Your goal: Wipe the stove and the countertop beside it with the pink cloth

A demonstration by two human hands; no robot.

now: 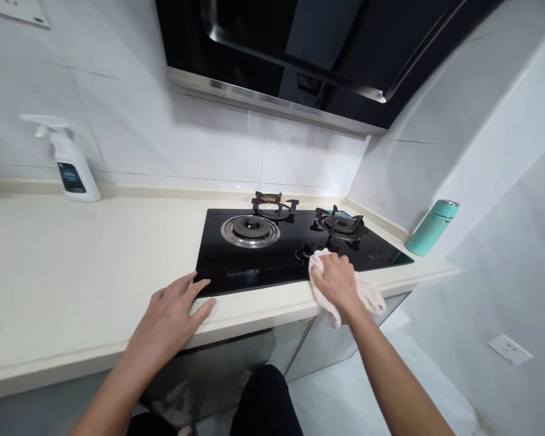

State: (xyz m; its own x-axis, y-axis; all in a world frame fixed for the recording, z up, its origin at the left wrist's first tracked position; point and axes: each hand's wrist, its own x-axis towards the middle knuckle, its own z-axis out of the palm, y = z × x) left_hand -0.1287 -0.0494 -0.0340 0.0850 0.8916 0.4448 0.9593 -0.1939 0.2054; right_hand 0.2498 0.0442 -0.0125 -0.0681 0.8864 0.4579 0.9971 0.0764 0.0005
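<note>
The right hand (337,283) is bunched over a pale pink cloth (367,295), its fingers (320,274) curled closed and gripping the fabric against the front of a black glass gas hob (263,257). The cloth's lower fold hangs past the hob's front edge, over the lip of the bench (72,260). The control knobs (309,248) lie just beyond the fingers, directly ahead of the cloth. The hob's long axis runs left to right along the bench, with the left burner (251,231) and right burner (340,223) side by side. The right hand is the nearer to the knobs and the right burner.

The left hand (168,321) rests flat on the bench at the hob's front-left corner, its fingers (198,286) spread and empty. Contact with the glass cannot be confirmed. A white spray bottle (70,163) stands well left against the wall tiles, and a teal flask (432,229) stands beyond the hob's right end.
</note>
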